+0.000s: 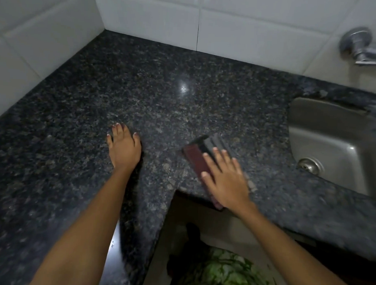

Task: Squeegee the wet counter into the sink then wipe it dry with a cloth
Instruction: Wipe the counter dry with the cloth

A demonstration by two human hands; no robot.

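Observation:
A dark speckled granite counter [163,94] fills the corner under white tiles. My right hand [226,177] lies flat on a folded cloth [200,153], dark red with a grey part, and presses it onto the counter near the front edge. The cloth is blurred. My left hand [124,147] rests palm down on the counter to the left of the cloth, fingers spread, holding nothing. A steel sink [332,145] with its drain [309,165] is set into the counter at the right. No squeegee is in view.
A metal tap [361,45] juts from the tiled wall above the sink. White tile walls [148,17] close the counter at the back and left. The counter's front edge steps inward below my right hand, with a green patterned fabric [225,269] beneath.

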